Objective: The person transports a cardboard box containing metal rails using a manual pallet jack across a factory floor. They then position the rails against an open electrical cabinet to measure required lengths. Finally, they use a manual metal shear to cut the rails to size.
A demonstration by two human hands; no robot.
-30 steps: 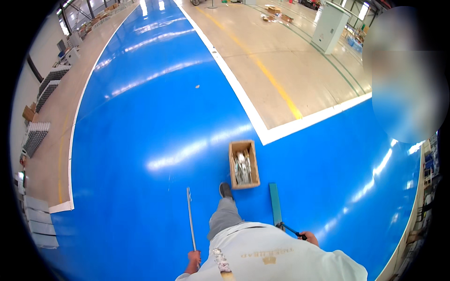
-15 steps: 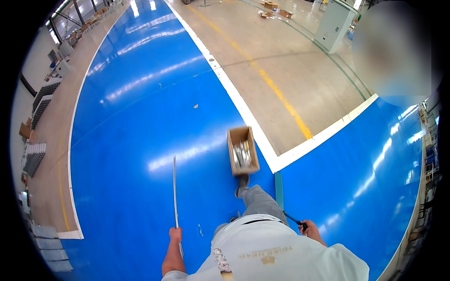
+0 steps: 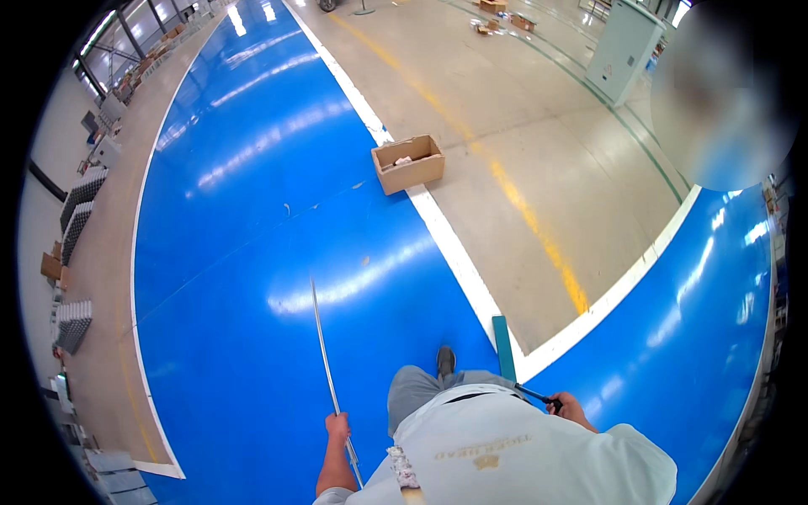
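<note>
My left hand is closed around a long, thin, silvery strip, which points forward over the blue floor. My right hand grips the black handle of a floor tool. Its flat, narrow teal head lies by the white line's corner, at my right side. Ahead of me an open cardboard box stands across the white line, with some pale pieces inside that I cannot make out. One grey shoe shows below my body.
A white floor line parts the glossy blue floor from the beige floor. A grey cabinet stands far right, with small cardboard boxes beyond. Stacked grey parts line the left side.
The cardboard box has slid forward from beside my foot and turned sideways onto the white line. My foot has drawn back. Both hands keep their holds.
</note>
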